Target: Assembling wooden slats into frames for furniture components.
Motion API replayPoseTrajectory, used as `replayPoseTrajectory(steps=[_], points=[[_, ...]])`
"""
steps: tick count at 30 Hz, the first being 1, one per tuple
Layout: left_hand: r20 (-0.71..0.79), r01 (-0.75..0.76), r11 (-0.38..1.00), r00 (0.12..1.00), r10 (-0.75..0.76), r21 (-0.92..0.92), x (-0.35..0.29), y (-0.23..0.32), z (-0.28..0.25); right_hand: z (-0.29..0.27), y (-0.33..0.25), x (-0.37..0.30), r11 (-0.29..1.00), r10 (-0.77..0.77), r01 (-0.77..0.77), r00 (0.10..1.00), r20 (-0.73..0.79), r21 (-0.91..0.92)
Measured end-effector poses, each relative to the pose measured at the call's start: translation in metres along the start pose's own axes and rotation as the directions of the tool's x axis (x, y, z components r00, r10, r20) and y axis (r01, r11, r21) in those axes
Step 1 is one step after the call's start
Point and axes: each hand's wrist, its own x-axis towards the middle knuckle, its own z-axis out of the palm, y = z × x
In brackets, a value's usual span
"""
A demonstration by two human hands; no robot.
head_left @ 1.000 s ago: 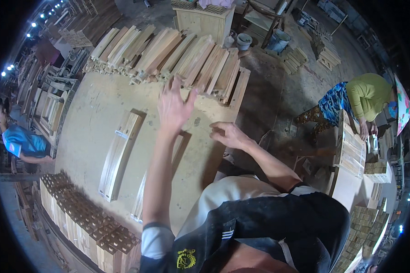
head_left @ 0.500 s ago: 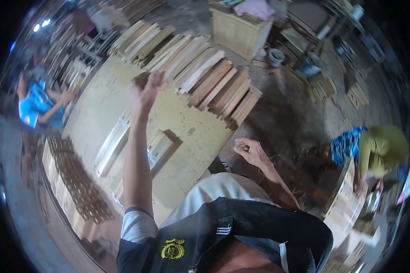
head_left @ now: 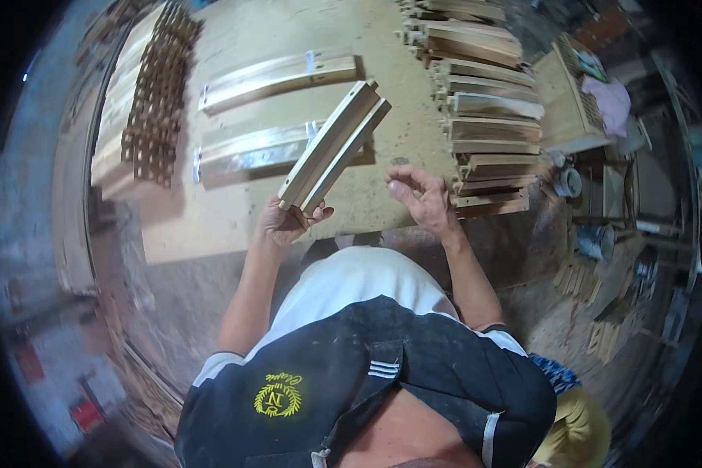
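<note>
My left hand (head_left: 290, 222) is closed around the lower end of two pale wooden slats (head_left: 334, 148), which lie side by side with a dark gap between them. They slant up and to the right above the table. To the right of them, my right hand (head_left: 420, 196) is held over the table's near edge, its fingers curled in toward the thumb. Whatever it may hold is hidden or too small to make out. Beyond the slats, two bundles of wooden strips, a far bundle (head_left: 281, 79) and a nearer bundle (head_left: 249, 153), rest on the table (head_left: 398, 144).
A stack of notched wooden pieces (head_left: 144, 101) stands at the table's left. Several rows of wooden strips (head_left: 491, 105) line its right side. Farther right are a wooden cabinet (head_left: 561, 109), a pink cloth (head_left: 607, 105) and buckets (head_left: 595, 242). A person in yellow (head_left: 577, 429) is at lower right.
The view has swung left, so the table now lies straight ahead. My left hand has come back near my body, with the slats now plainly visible in it. Both hands are closer together.
</note>
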Motion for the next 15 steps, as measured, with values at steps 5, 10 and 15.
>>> replayPoseTrajectory(steps=[5, 10, 15], points=[[0.003, 0.127, 0.985, 0.992, -0.127, -0.113, -0.015, -0.020, -0.054, 0.023, -0.010, 0.028, 1.000, 0.014, -0.014, 1.000, 0.021, -0.015], [0.040, 0.043, 0.999, 0.998, -0.043, -0.014, -0.014, -0.027, -0.071, 0.034, -0.015, 0.044, 0.993, 0.034, -0.023, 0.995, 0.094, -0.116], [-0.018, -0.305, 0.593, 0.879, 0.476, 0.745, -0.011, -0.035, -0.033, 0.054, 0.011, 0.056, 0.934, 0.320, -0.343, 0.927, 0.198, 0.099]])
